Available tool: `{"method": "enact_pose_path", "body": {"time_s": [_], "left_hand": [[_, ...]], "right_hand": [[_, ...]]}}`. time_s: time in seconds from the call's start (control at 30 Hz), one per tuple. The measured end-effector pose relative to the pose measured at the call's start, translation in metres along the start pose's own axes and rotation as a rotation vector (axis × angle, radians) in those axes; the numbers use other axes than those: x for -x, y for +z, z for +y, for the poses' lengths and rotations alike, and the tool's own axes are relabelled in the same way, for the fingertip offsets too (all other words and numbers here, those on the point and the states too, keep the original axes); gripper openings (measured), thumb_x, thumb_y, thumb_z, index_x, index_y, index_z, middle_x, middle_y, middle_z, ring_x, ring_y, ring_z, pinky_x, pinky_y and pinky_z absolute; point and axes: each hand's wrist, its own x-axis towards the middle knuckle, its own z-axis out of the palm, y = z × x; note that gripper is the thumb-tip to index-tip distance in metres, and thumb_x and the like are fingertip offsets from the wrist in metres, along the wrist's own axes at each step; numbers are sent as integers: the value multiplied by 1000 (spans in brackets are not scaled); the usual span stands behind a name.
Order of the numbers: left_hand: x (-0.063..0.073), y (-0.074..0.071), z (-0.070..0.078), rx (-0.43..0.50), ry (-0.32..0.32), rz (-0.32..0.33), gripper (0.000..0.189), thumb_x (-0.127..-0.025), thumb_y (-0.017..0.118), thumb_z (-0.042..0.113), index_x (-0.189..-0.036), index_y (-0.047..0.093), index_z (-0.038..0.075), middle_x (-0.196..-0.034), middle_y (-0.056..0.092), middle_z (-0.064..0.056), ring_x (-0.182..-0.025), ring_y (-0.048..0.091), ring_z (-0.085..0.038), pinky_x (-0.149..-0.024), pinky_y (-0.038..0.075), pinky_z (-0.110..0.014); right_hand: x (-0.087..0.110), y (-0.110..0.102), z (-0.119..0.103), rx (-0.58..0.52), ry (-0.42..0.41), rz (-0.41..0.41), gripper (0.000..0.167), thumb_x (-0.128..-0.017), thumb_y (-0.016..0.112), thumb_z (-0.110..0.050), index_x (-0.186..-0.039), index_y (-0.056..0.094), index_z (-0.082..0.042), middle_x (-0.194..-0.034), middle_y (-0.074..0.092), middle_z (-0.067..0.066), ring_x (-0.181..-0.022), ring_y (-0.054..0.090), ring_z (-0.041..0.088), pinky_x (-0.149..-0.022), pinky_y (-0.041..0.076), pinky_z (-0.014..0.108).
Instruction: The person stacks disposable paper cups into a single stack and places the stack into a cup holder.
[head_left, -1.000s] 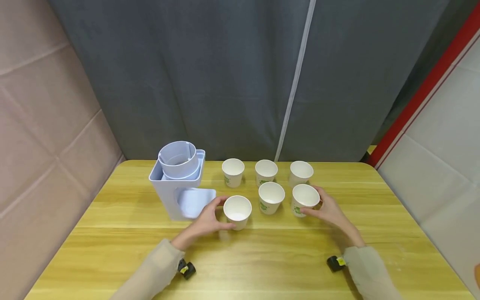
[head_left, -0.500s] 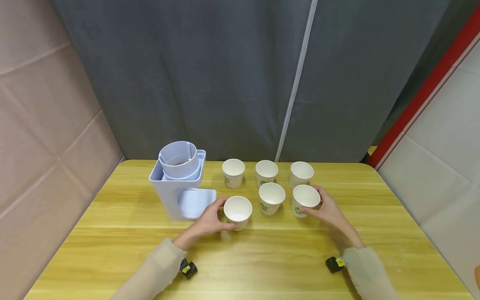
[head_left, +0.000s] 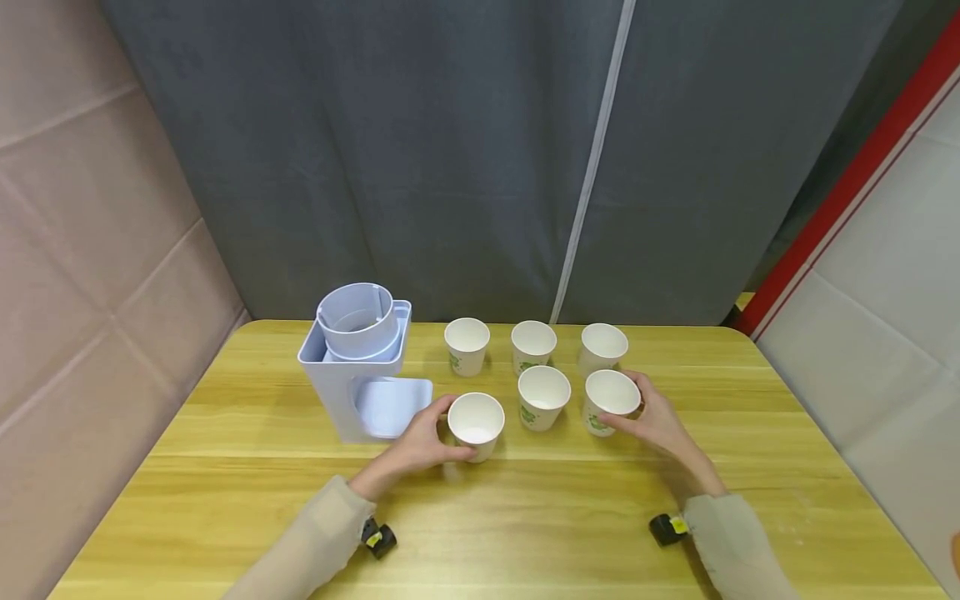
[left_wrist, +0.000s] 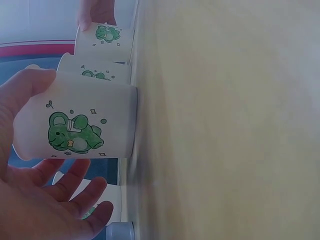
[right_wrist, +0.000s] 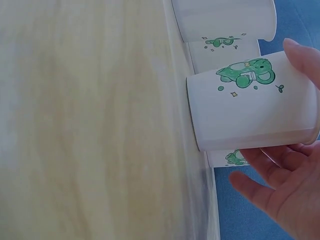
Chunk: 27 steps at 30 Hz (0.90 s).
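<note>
My left hand (head_left: 420, 439) holds a white paper cup (head_left: 478, 423) at the front left of a group, thumb on the near side and fingers behind. In the left wrist view a green bear print (left_wrist: 75, 134) shows on that cup, its base at the tabletop. On the right, my right hand (head_left: 656, 419) grips another white paper cup (head_left: 611, 398) between thumb and fingers. The right wrist view shows this cup's green print (right_wrist: 247, 72) and its base at the table. Between the two held cups stands a third paper cup (head_left: 543, 396), upright and untouched.
Behind stands a row of three more upright paper cups, left (head_left: 467, 343), middle (head_left: 533, 343) and right (head_left: 602, 343). A pale blue plastic holder (head_left: 341, 400) with a round tube (head_left: 358, 333) on top sits left of them. A grey curtain (head_left: 420, 167) hangs behind the wooden table (head_left: 525, 533).
</note>
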Motion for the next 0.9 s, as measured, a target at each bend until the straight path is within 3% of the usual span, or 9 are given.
{"method": "enact_pose_path", "body": {"time_s": [0.4, 0.57, 0.9], "left_hand": [[-1, 1, 0, -17, 20, 6, 66, -64, 85, 11, -120, 53, -2, -114, 62, -13, -108, 54, -29, -97, 36, -47], [-1, 2, 1, -45, 18, 8, 65, -64, 84, 8, -120, 53, -3, -113, 62, -14, -107, 55, -29, -96, 37, -46], [6, -6, 42, -57, 17, -7, 57, -66, 80, 0, -115, 52, -10, -108, 62, -20, -102, 56, -34, -93, 40, -45]], "right_hand": [[1, 0, -1, 8, -10, 18, 66, -73, 77, -4, -127, 41, 10, -114, 56, 24, -100, 55, 32, -78, 45, 27], [1, -1, -2, 16, -29, 42, 64, -73, 78, -4, -126, 43, 9, -113, 57, 23, -97, 55, 25, -76, 45, 24], [2, -5, -3, -51, -94, 122, 62, -71, 81, -14, -119, 47, 6, -106, 58, 20, -92, 56, 21, -74, 43, 18]]}}
